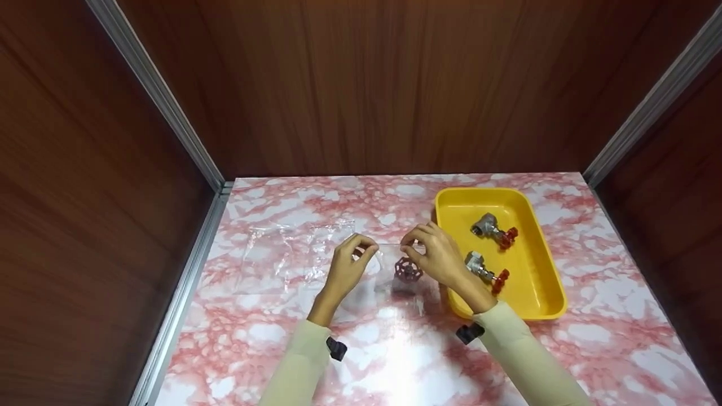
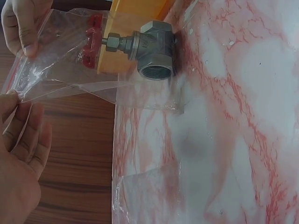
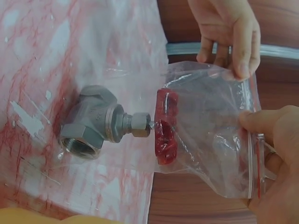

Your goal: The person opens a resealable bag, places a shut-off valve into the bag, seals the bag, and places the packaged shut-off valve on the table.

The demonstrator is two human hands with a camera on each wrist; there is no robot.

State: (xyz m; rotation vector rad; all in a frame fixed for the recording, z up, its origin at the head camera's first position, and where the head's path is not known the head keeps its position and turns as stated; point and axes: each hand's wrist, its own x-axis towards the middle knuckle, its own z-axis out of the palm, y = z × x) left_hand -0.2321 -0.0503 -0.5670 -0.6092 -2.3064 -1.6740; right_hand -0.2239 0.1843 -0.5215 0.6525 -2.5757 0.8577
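Observation:
A clear zip bag (image 3: pixel 210 154) stands with its zip edge up, and a metal valve (image 3: pixel 96 116) with a red handwheel (image 3: pixel 166 126) is inside it. My left hand (image 1: pixel 347 269) pinches one end of the bag's top edge between thumb and fingers. At the other end, my right hand (image 1: pixel 439 255) pinches the same edge beside the red zip line. Seen from the left wrist, the valve body (image 2: pixel 156 46) rests low in the bag, close over the marbled tabletop (image 2: pixel 252 116).
To the right stands a yellow tray (image 1: pixel 544 270) holding two more valves (image 1: pixel 486 224) with red handwheels, unbagged. Flat clear bags (image 1: pixel 265 259) lie on the left of the table. Wood-grain panels (image 1: pixel 361 90) enclose the back and both sides.

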